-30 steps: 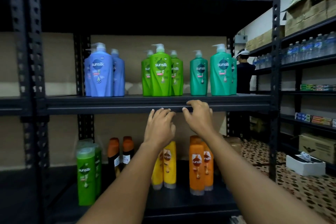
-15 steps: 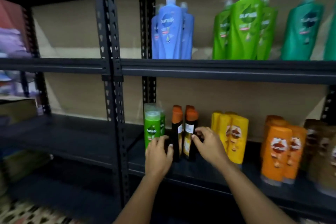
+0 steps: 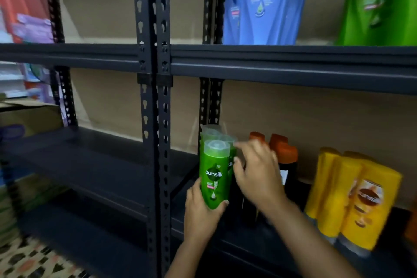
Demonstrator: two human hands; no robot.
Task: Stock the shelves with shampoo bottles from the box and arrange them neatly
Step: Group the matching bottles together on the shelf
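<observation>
A small green Sunsilk bottle (image 3: 215, 176) stands at the left end of the lower shelf (image 3: 259, 246), with two more green bottles (image 3: 211, 131) close behind it. My left hand (image 3: 200, 214) grips the front green bottle at its base. My right hand (image 3: 255, 171) reaches in beside it, fingers touching the green bottle just behind; the grip is blurred. Black bottles with orange caps (image 3: 284, 153) stand right of my right hand, then yellow bottles (image 3: 354, 198).
Large blue pump bottles (image 3: 268, 7) and a green one (image 3: 381, 7) stand on the upper shelf (image 3: 293, 63). A perforated black upright (image 3: 155, 119) divides the bays. A cardboard box (image 3: 29, 117) sits at far left. Patterned floor (image 3: 27, 262) lies below.
My view has moved closer and left. Both hands shifted from the black orange-capped bottles to the green bottles; my left hand has taken hold of the front one.
</observation>
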